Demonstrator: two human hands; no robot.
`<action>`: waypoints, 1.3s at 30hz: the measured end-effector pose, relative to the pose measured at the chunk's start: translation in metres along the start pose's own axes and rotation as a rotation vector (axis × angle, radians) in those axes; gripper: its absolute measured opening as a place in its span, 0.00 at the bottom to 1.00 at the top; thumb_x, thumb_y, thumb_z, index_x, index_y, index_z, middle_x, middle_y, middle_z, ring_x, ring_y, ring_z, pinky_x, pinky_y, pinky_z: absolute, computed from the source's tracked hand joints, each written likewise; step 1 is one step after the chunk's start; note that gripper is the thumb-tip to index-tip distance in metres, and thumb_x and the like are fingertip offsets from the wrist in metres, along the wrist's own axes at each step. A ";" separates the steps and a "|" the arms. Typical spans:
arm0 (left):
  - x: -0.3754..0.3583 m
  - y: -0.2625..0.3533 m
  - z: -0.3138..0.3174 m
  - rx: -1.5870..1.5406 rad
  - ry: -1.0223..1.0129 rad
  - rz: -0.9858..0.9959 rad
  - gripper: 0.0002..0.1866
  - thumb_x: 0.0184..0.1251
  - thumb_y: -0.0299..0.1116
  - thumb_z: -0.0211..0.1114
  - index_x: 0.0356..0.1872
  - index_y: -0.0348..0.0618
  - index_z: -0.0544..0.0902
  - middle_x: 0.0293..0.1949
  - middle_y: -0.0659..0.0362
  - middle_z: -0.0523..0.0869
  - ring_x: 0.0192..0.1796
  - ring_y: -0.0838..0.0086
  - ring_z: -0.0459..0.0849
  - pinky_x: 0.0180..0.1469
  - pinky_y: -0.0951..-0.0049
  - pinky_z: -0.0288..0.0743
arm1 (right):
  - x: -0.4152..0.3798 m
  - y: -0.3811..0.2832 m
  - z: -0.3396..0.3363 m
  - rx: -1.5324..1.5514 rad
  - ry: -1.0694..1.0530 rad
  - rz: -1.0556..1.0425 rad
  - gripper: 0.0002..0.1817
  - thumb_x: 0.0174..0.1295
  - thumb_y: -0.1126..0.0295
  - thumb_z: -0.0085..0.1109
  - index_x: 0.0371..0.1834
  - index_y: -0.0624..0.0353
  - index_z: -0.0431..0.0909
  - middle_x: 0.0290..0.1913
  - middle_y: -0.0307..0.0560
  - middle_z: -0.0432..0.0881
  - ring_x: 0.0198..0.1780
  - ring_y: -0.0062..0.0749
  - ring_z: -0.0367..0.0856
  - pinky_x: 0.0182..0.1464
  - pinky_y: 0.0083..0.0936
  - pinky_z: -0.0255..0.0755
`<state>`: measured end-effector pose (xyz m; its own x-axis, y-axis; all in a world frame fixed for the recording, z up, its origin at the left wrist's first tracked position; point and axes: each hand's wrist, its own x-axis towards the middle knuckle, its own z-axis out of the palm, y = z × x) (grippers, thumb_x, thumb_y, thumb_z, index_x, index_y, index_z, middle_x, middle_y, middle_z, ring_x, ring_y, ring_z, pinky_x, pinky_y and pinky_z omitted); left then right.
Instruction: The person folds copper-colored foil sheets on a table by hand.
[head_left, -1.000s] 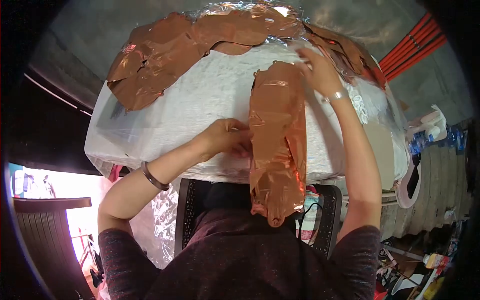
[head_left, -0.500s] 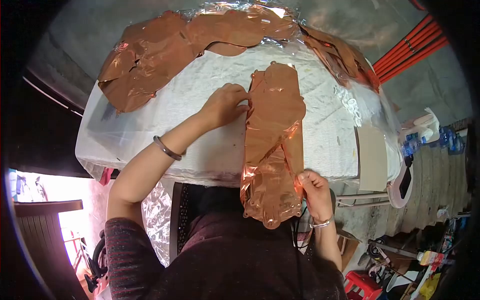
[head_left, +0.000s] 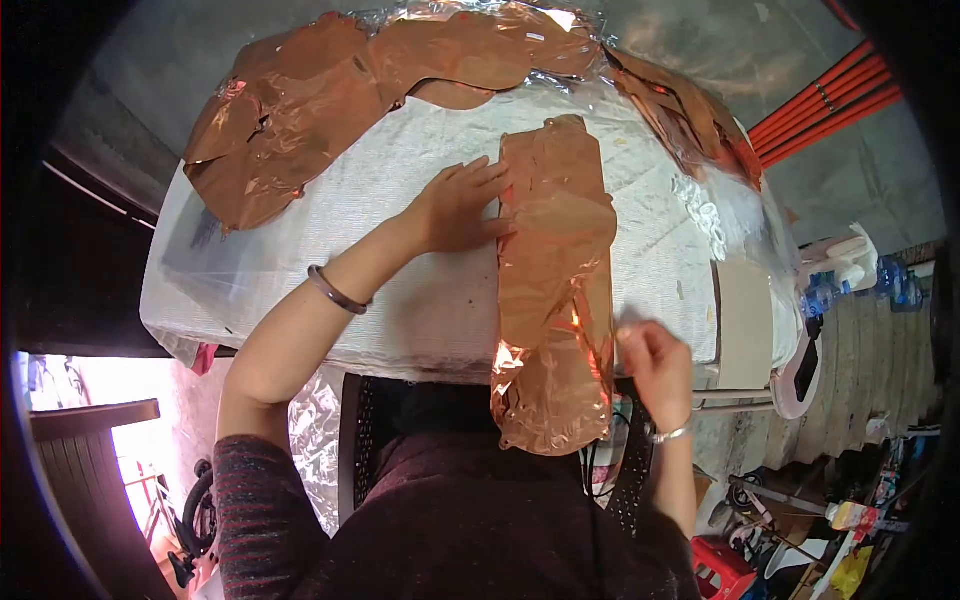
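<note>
Now 2 hands: left hand [head_left: 455,208] flat, fingers released, on 1 foil balloon [head_left: 553,280]; right hand [head_left: 655,362] loosely clenched.

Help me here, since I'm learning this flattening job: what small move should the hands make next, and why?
Probably sweep the right hand down the lower part of the copper foil piece. The left hand lies flat against its upper edge on the table, while the lower end hangs crinkled over the table's near edge.
</note>
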<state>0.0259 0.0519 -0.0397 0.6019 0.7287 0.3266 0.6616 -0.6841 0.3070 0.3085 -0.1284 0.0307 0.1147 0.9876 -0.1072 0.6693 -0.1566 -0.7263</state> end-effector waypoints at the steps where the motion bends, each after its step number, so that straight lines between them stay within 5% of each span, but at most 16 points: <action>1: 0.000 0.001 -0.002 0.004 0.013 0.021 0.35 0.57 0.47 0.69 0.62 0.41 0.69 0.66 0.49 0.68 0.68 0.51 0.65 0.66 0.58 0.63 | 0.013 -0.003 -0.002 -0.050 0.059 -0.047 0.13 0.66 0.66 0.57 0.29 0.66 0.77 0.21 0.36 0.75 0.23 0.15 0.70 0.25 0.17 0.64; 4: 0.002 0.001 -0.005 -0.041 0.076 0.079 0.34 0.56 0.44 0.70 0.62 0.40 0.69 0.64 0.47 0.70 0.67 0.51 0.67 0.64 0.58 0.65 | 0.059 -0.027 0.004 -0.050 0.204 -0.381 0.11 0.66 0.69 0.54 0.43 0.66 0.79 0.38 0.51 0.83 0.38 0.31 0.81 0.41 0.24 0.73; 5: 0.003 0.000 -0.005 -0.089 0.123 0.116 0.33 0.56 0.42 0.70 0.62 0.40 0.70 0.62 0.46 0.72 0.65 0.50 0.69 0.62 0.58 0.67 | 0.077 -0.030 0.007 -0.088 0.118 -0.443 0.15 0.66 0.67 0.53 0.52 0.64 0.76 0.51 0.56 0.80 0.52 0.42 0.79 0.54 0.29 0.70; 7: 0.005 -0.008 0.002 -0.160 0.201 0.163 0.31 0.57 0.38 0.69 0.61 0.39 0.70 0.58 0.46 0.75 0.61 0.50 0.73 0.59 0.58 0.69 | 0.111 -0.021 0.023 -0.300 0.132 -0.697 0.22 0.67 0.64 0.52 0.61 0.63 0.71 0.62 0.61 0.71 0.63 0.52 0.70 0.64 0.35 0.63; 10: 0.004 -0.006 -0.011 -0.323 0.175 0.085 0.27 0.58 0.31 0.67 0.59 0.37 0.72 0.50 0.47 0.79 0.53 0.50 0.78 0.52 0.59 0.73 | 0.135 -0.007 0.042 -0.395 0.044 -0.681 0.27 0.66 0.58 0.52 0.65 0.62 0.67 0.67 0.64 0.63 0.68 0.57 0.60 0.69 0.42 0.54; 12: 0.003 -0.006 -0.014 -0.416 0.064 -0.045 0.25 0.58 0.28 0.65 0.58 0.37 0.73 0.46 0.47 0.81 0.48 0.51 0.79 0.50 0.59 0.74 | 0.137 -0.001 0.047 -0.440 0.014 -0.653 0.28 0.67 0.56 0.51 0.65 0.62 0.67 0.67 0.67 0.62 0.69 0.58 0.60 0.68 0.42 0.55; 14: 0.003 -0.011 -0.009 -0.350 0.108 0.072 0.23 0.58 0.27 0.64 0.56 0.37 0.73 0.42 0.48 0.80 0.44 0.52 0.79 0.47 0.60 0.73 | 0.139 0.000 0.049 -0.539 -0.011 -0.646 0.27 0.68 0.58 0.50 0.66 0.60 0.67 0.68 0.66 0.63 0.70 0.56 0.60 0.69 0.40 0.55; 24: 0.004 0.003 -0.013 -0.439 -0.014 -0.072 0.24 0.56 0.30 0.68 0.55 0.37 0.75 0.47 0.48 0.81 0.51 0.53 0.78 0.54 0.61 0.72 | 0.165 -0.007 0.057 -0.407 -0.017 -0.605 0.25 0.68 0.58 0.50 0.65 0.59 0.69 0.68 0.64 0.63 0.71 0.55 0.59 0.70 0.39 0.55; 34: 0.002 0.009 -0.009 -0.310 0.026 -0.001 0.28 0.55 0.36 0.70 0.57 0.38 0.74 0.53 0.48 0.79 0.57 0.54 0.75 0.60 0.62 0.69 | 0.179 -0.001 0.062 -0.408 0.050 -0.613 0.24 0.68 0.58 0.50 0.63 0.60 0.70 0.67 0.64 0.65 0.70 0.56 0.60 0.70 0.37 0.56; 36: 0.000 0.009 -0.004 -0.183 0.226 0.066 0.26 0.50 0.38 0.71 0.50 0.37 0.77 0.50 0.47 0.78 0.52 0.53 0.78 0.55 0.61 0.72 | 0.177 -0.001 0.058 -0.468 0.062 -0.626 0.24 0.68 0.58 0.50 0.63 0.60 0.70 0.67 0.64 0.66 0.70 0.56 0.60 0.69 0.37 0.57; 39: 0.004 0.014 -0.013 -0.096 0.271 0.096 0.27 0.49 0.39 0.72 0.49 0.36 0.77 0.53 0.47 0.76 0.56 0.54 0.76 0.56 0.61 0.72 | 0.168 -0.002 0.041 -0.393 0.143 -0.643 0.24 0.68 0.58 0.51 0.63 0.60 0.70 0.66 0.63 0.66 0.70 0.55 0.60 0.70 0.36 0.56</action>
<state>0.0319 0.0443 -0.0228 0.5102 0.6342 0.5810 0.5543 -0.7589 0.3416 0.2963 0.0386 -0.0137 -0.3094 0.8789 0.3630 0.8455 0.4290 -0.3180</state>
